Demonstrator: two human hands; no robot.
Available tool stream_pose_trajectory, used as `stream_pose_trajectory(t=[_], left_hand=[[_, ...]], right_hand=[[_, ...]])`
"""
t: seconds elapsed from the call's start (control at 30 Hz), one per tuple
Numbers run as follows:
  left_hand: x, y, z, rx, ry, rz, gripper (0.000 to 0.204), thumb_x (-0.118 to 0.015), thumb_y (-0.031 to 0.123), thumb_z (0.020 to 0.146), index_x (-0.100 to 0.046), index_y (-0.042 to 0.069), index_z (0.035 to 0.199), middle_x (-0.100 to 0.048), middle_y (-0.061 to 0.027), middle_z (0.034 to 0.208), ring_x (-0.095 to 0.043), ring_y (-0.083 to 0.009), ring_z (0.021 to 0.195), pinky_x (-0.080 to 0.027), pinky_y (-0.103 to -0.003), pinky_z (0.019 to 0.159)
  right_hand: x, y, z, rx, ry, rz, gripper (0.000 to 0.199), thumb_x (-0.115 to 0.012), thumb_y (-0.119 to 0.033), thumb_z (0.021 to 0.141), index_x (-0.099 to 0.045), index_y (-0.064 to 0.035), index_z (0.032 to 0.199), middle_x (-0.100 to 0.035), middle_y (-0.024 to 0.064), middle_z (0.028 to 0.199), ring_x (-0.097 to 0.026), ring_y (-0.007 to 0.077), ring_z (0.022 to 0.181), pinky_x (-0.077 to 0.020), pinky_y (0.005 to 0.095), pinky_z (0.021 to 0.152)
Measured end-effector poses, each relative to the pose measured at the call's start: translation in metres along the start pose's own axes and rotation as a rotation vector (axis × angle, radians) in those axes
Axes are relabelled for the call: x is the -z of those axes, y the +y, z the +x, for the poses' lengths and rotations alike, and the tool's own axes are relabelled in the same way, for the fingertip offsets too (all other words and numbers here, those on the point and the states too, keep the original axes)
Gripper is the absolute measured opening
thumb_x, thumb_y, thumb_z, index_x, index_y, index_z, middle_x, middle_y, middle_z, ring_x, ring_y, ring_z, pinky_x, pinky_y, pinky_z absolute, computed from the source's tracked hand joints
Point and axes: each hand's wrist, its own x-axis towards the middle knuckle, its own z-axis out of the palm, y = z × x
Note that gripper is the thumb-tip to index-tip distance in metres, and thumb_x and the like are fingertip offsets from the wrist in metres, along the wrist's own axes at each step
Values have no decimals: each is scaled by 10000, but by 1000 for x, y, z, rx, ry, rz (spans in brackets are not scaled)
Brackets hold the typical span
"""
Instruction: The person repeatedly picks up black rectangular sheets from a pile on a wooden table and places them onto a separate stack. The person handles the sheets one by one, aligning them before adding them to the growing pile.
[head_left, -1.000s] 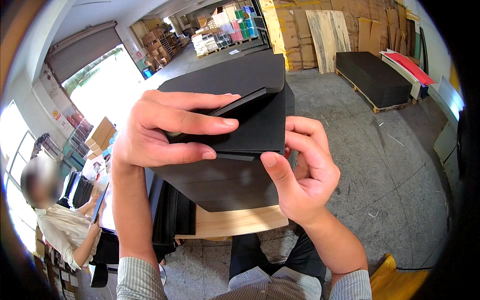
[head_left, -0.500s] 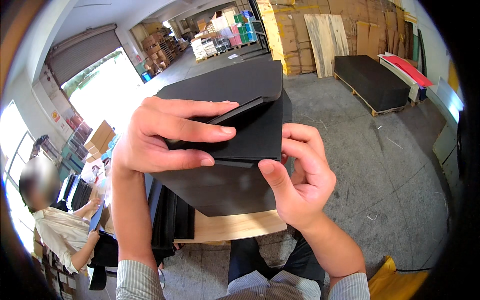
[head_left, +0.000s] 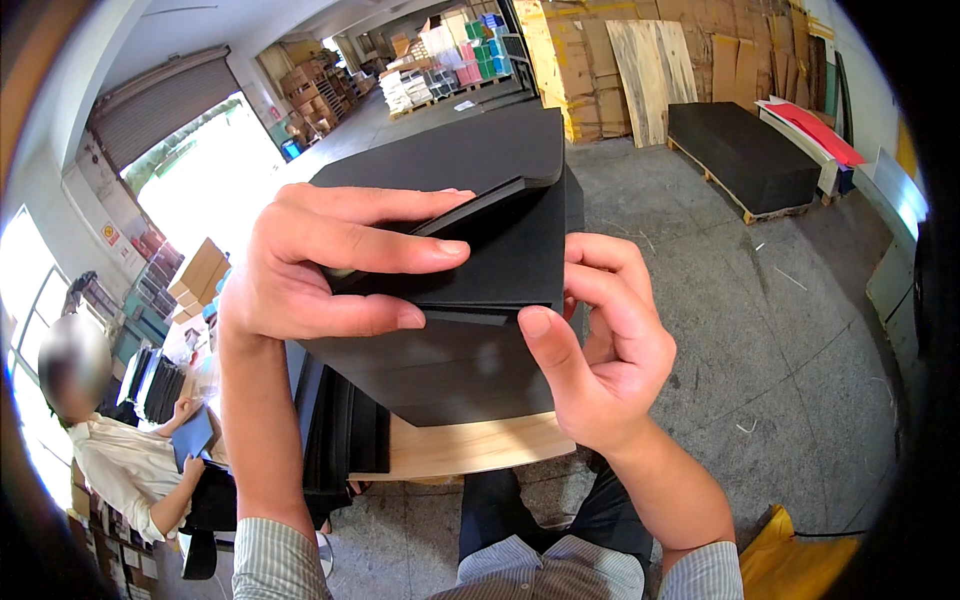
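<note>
A tall stack of black foam-like sheets (head_left: 430,375) stands before me on a pale wooden board (head_left: 480,447). My left hand (head_left: 325,260) reaches across its near left side. A few lifted top sheets (head_left: 450,150) run between its fingers, their near right corner bent up so that a dark gap shows beneath. Its lowest finger lies along the near edge of the sheets below. My right hand (head_left: 615,350) is at the near right corner, thumb against the front edge and curled fingers at the right side, gripping the corner of the lower sheets. Some of its fingertips are hidden.
More black sheets (head_left: 345,430) lean left of the stack. A co-worker (head_left: 135,460) sits at a table at left, holding a blue-grey sheet (head_left: 195,437). A black block on a pallet (head_left: 740,160) stands at far right. Yellow material (head_left: 795,560) lies at lower right.
Both hands keep nearly the same places on the stack. The right thumb sits slightly higher at the corner. The co-worker's sheet has tilted to show more of its face.
</note>
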Motion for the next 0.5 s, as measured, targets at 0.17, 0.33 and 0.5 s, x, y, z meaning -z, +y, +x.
stream_pose_trajectory(t=[0.17,0.33,0.5], left_hand=[[1,-1,0,-11,-16,30,459,-819,9,607,-758,45,1060,-679,-206,1180,-715,-258,967,-542,-285,814],[2,0,2,-24,-26,37,452,-809,6,624,-754,47,1071,-678,-207,1182,-714,-258,971,-540,-286,821],[2,0,0,3,-28,16,440,-802,1,641,-752,45,1076,-674,-208,1189,-710,-260,983,-535,-290,840]], right_hand=[[1,-1,0,-22,-10,5,237,-772,-46,805,-659,42,993,-600,122,1059,-531,117,762,-448,226,643],[3,-4,1,-34,-25,10,241,-766,-34,804,-655,41,1005,-597,125,1070,-530,118,772,-447,229,660],[3,-1,0,-20,-16,28,246,-748,-26,814,-653,44,1030,-594,138,1088,-535,125,782,-448,237,672]])
